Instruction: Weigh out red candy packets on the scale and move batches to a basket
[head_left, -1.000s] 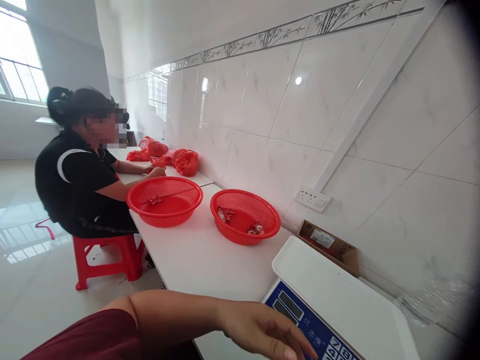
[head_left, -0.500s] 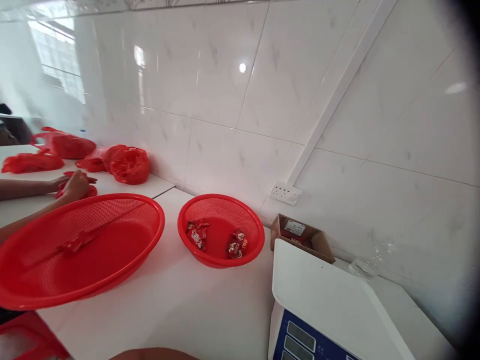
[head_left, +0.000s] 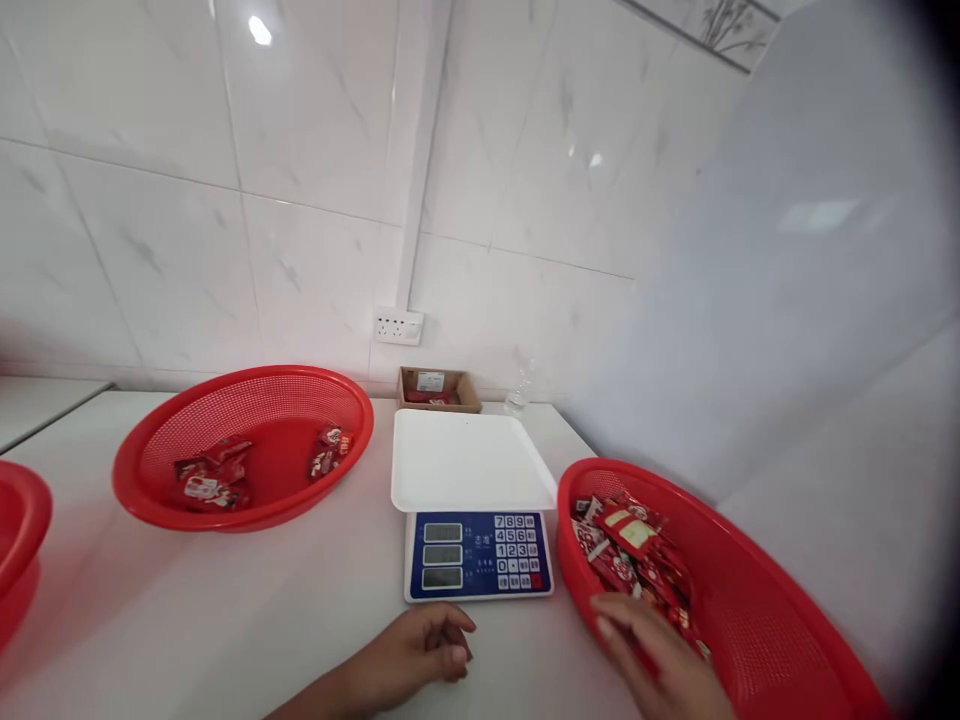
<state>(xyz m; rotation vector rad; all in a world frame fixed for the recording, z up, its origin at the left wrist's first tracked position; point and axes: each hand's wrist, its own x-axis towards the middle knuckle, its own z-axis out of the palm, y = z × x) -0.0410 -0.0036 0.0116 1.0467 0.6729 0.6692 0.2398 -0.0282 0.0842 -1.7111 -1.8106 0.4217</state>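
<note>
My left hand [head_left: 417,654] rests on the white table [head_left: 225,610] just in front of the scale, its fingers loosely curled with nothing in them. My right hand [head_left: 660,662] reaches into the red mesh basket [head_left: 750,620] at the right, fingers spread over the red snack packets [head_left: 626,550] piled there. Between the baskets stands a white electronic scale [head_left: 472,500] with a blue keypad; its tray is bare.
A second red basket [head_left: 247,395] holding a few red packets sits left of the scale. The rim of a third red basket [head_left: 19,530] shows at the far left edge. A small cardboard box [head_left: 439,388] and a wall socket [head_left: 399,325] are behind the scale against the tiled wall.
The view has swung right: the co-worker and plastic bags are gone from sight, and the right basket of packets has appeared. Both my hands are now in view.
</note>
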